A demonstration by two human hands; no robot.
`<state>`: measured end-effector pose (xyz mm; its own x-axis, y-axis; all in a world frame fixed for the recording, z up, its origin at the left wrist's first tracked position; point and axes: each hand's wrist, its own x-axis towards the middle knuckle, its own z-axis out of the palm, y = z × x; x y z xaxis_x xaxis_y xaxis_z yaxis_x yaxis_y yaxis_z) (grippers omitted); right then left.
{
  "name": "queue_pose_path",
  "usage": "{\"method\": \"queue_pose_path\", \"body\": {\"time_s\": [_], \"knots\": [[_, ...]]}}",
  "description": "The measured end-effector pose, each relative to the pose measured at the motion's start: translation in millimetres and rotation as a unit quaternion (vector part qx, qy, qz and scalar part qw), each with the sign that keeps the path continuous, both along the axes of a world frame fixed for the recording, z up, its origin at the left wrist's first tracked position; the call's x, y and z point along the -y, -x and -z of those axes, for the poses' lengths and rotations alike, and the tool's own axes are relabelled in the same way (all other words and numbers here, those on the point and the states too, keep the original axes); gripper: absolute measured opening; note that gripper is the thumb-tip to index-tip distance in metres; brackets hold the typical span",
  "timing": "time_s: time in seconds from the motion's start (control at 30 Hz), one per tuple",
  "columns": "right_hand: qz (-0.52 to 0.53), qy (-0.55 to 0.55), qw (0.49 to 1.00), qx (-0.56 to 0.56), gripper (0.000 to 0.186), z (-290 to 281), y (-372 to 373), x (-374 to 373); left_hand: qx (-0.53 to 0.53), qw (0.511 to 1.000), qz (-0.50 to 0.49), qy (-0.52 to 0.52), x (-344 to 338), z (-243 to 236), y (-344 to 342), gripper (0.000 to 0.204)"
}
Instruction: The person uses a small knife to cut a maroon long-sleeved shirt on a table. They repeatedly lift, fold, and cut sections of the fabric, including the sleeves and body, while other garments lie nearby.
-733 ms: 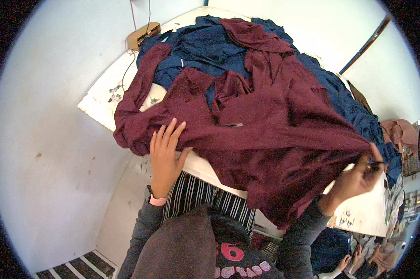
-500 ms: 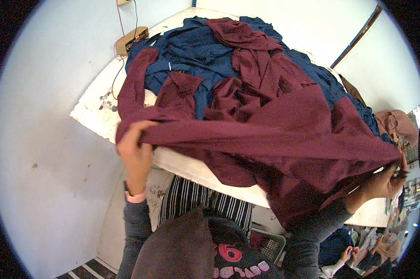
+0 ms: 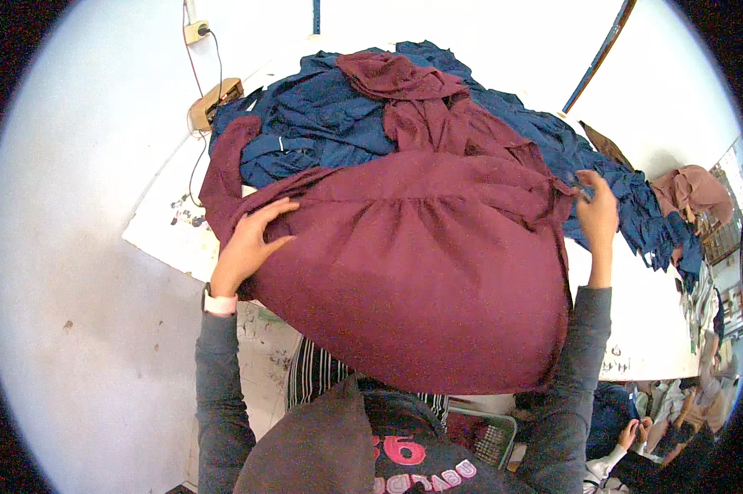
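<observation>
A maroon garment [image 3: 421, 288] with a gathered seam is spread across the front of the white table, and its lower part hangs over the near edge. My left hand [image 3: 252, 243] lies on its left side, thumb and fingers apart. At the upper right corner of the cloth is my right hand [image 3: 596, 210], fingers curled against a drawn-out bit of the edge. A small greyish blur shows by those fingertips, too unclear to name. More maroon cloth [image 3: 450, 123] lies bunched beyond the garment.
Behind the maroon cloth is a heap of navy blue fabric [image 3: 326, 103]. A wooden box [image 3: 215, 104] with cords stands at the table's [image 3: 162, 218] far left. Pinkish-brown cloth [image 3: 692, 191] lies to the right. Below the table is a plastic basket [image 3: 493, 440]; another person's hands [image 3: 632, 432] show lower right.
The maroon cloth, earlier stretched in a long fold between both hands, now lies spread out with its gathers showing. My right hand has moved up and left; my left hand's fingers have opened.
</observation>
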<state>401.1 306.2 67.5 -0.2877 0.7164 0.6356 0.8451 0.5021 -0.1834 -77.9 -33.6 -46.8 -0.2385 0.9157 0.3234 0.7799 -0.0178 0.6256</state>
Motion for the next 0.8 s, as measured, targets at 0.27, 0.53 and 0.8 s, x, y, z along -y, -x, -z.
{"method": "queue_pose_path", "body": {"time_s": [0.27,0.53,0.8], "knots": [[-0.348,0.193,0.913,-0.091,0.049,36.7,80.9,151.8,-0.038,0.991,-0.073,0.11,32.7,26.8,-28.1,0.1],[-0.279,0.26,0.91,0.163,0.066,108.9,61.8,190.7,-0.06,0.976,-0.118,0.174,65.2,33.8,-37.6,0.134],[-0.267,0.293,0.918,0.026,0.064,145.3,34.5,187.1,-0.042,0.97,-0.135,0.198,77.0,38.3,-40.4,0.143]]}}
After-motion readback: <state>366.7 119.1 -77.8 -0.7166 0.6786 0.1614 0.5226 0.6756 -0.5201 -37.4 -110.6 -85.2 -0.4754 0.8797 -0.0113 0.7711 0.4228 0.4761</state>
